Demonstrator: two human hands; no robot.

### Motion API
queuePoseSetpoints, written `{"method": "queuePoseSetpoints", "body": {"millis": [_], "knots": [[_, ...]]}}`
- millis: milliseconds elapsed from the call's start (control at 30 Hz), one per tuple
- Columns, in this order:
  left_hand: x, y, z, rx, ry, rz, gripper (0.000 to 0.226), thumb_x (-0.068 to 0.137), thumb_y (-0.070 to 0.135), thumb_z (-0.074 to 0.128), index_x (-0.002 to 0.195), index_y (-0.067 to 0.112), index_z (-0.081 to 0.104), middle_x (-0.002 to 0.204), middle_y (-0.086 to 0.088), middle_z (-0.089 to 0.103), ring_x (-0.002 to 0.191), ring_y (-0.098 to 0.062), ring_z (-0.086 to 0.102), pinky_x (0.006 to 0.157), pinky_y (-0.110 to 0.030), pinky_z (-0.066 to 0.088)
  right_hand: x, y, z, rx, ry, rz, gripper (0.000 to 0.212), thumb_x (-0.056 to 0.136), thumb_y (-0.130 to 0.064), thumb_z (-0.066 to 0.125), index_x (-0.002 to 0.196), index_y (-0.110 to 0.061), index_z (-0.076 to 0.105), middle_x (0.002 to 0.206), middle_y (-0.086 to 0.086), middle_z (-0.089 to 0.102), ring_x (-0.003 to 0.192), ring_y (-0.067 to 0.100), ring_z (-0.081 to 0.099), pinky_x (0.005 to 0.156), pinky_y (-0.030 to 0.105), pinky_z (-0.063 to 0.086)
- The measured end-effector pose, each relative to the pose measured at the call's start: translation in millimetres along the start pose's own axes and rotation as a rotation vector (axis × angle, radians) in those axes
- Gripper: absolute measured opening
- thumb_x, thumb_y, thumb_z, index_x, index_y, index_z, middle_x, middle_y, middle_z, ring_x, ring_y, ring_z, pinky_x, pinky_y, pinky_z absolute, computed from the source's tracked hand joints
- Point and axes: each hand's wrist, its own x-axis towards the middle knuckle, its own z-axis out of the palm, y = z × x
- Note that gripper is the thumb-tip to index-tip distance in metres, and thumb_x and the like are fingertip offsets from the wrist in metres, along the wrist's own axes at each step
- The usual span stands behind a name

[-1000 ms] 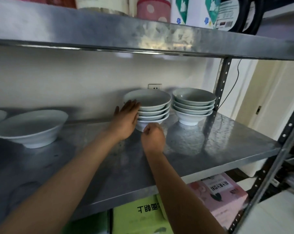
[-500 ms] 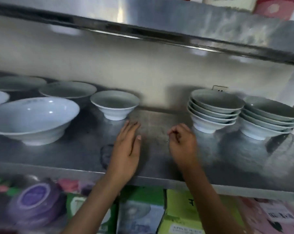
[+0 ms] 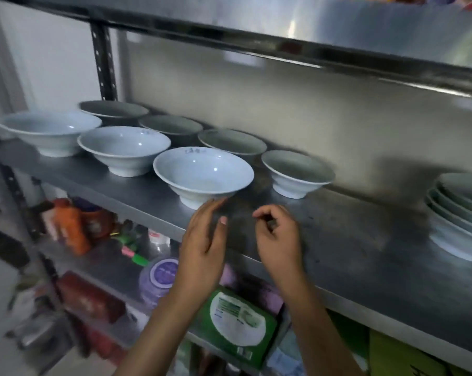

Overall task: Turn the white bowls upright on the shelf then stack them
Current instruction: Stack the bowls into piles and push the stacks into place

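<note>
Several white bowls stand upright and single on the metal shelf (image 3: pixel 351 240). The nearest large bowl (image 3: pixel 203 173) is at centre, a smaller bowl (image 3: pixel 297 172) to its right, others (image 3: pixel 123 147) (image 3: pixel 49 130) run left and behind. A stack of bowls (image 3: pixel 459 213) sits at the right edge. My left hand (image 3: pixel 205 240) is flat with fingers apart, its tips just under the nearest bowl's rim. My right hand (image 3: pixel 279 237) hovers beside it with fingers loosely curled, holding nothing.
An upper metal shelf (image 3: pixel 310 31) overhangs the bowls. A perforated upright post (image 3: pixel 103 61) stands at the back left. Below are a green pack (image 3: pixel 234 324), a purple-lidded tub (image 3: pixel 161 275), an orange bottle (image 3: pixel 72 226) and other clutter.
The view has swung left, away from the two stacks. Both hands have moved left from the stack toward the single bowls, and my left hand now reaches the nearest large bowl.
</note>
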Motion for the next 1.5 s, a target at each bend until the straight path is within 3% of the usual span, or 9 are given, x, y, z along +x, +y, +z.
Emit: {"method": "queuePoseSetpoints", "body": {"millis": [200, 400, 567, 767, 934, 1134, 1267, 1367, 1500], "knots": [[13.5, -15.3, -65.5, 0.046, 0.102, -0.001, 0.035, 0.095, 0.029, 0.046, 0.128, 0.029, 0.057, 0.128, 0.014, 0.059, 0.121, -0.008, 0.054, 0.101, -0.035, 0.045, -13.0, -35.8, 34.8, 0.304, 0.025, 0.145, 0.028, 0.091, -0.011, 0.062, 0.103, -0.036, 0.062, 0.087, -0.012, 0.07, 0.075, 0.014, 0.069, 0.066, 0.025, 0.049], [34.7, -29.5, -96.8, 0.019, -0.045, 0.088, 0.036, 0.093, 0.016, 0.047, 0.124, 0.02, 0.064, 0.134, 0.004, 0.051, 0.126, 0.0, 0.047, 0.098, -0.008, 0.035, -16.2, -47.1, 64.6, 0.26, 0.009, 0.185, 0.05, 0.088, -0.037, 0.066, 0.128, -0.058, 0.045, 0.125, -0.021, 0.06, 0.112, 0.0, 0.061, 0.095, 0.043, 0.053], [51.5, -48.0, -109.0, 0.059, -0.049, 0.11, 0.032, 0.097, 0.013, 0.051, 0.123, 0.026, 0.064, 0.135, 0.004, 0.049, 0.127, 0.001, 0.045, 0.098, -0.009, 0.037, -16.0, -50.0, 80.7, 0.173, -0.001, 0.168, 0.052, 0.081, -0.036, 0.074, 0.125, -0.052, 0.051, 0.13, -0.021, 0.053, 0.108, -0.007, 0.059, 0.084, 0.015, 0.052], [65.4, -42.2, -104.5, 0.076, 0.007, 0.082, 0.019, 0.093, 0.016, 0.059, 0.105, 0.022, 0.072, 0.125, 0.003, 0.054, 0.119, -0.003, 0.052, 0.087, -0.003, 0.037, -9.7, -39.0, 98.4, 0.204, 0.077, 0.145, 0.056, 0.071, -0.057, 0.073, 0.121, -0.041, 0.051, 0.129, -0.014, 0.057, 0.12, 0.008, 0.055, 0.097, 0.041, 0.051], [78.4, -52.7, -103.1, 0.142, 0.066, 0.167, 0.018, 0.092, 0.007, 0.056, 0.101, 0.015, 0.07, 0.112, 0.001, 0.06, 0.112, -0.007, 0.057, 0.089, -0.007, 0.04, -8.5, -36.9, 116.7, 0.281, 0.145, 0.152, 0.053, 0.076, -0.046, 0.076, 0.12, -0.04, 0.048, 0.125, -0.012, 0.061, 0.111, 0.016, 0.064, 0.09, 0.042, 0.055], [89.6, -66.4, -101.7, 0.148, 0.1, 0.192, 0.017, 0.091, 0.006, 0.057, 0.102, 0.013, 0.068, 0.108, -0.002, 0.059, 0.107, -0.001, 0.056, 0.092, -0.01, 0.038, -5.3, -48.6, 120.0, 0.29, 0.246, 0.214, 0.043, 0.073, -0.029, 0.081, 0.105, -0.041, 0.055, 0.112, -0.02, 0.063, 0.097, -0.015, 0.059, 0.074, 0.014, 0.052], [105.2, -75.1, -113.8, 0.143, 0.049, 0.223, 0.016, 0.09, 0.007, 0.057, 0.101, 0.013, 0.067, 0.11, -0.002, 0.056, 0.108, 0.001, 0.052, 0.094, -0.009, 0.035, -5.9, -54.6, 126.9, 0.308, 0.365, 0.214, 0.043, 0.069, -0.011, 0.084, 0.099, -0.031, 0.059, 0.101, -0.01, 0.071, 0.089, 0.003, 0.069, 0.073, 0.02, 0.054], [116.2, -87.2, -129.7, 0.114, 0.046, 0.184, 0.016, 0.089, 0.012, 0.056, 0.1, 0.019, 0.065, 0.117, -0.002, 0.052, 0.113, -0.011, 0.052, 0.1, -0.012, 0.033, -10.4, -65.9, 133.6, 0.347, 0.474, 0.218, 0.041, 0.069, -0.001, 0.081, 0.1, -0.019, 0.06, 0.102, -0.001, 0.071, 0.088, 0.002, 0.069, 0.071, 0.016, 0.053], [124.5, -113.8, -151.6, 0.215, 0.045, 0.223, 0.027, 0.086, 0.016, 0.057, 0.111, 0.011, 0.067, 0.139, -0.01, 0.042, 0.133, -0.029, 0.039, 0.111, -0.031, 0.03, -15.5, -82.8, 131.7, 0.423, 0.647, 0.149, 0.037, 0.064, -0.007, 0.077, 0.096, -0.017, 0.06, 0.105, 0.008, 0.072, 0.098, 0.019, 0.07, 0.075, 0.019, 0.054]]}}
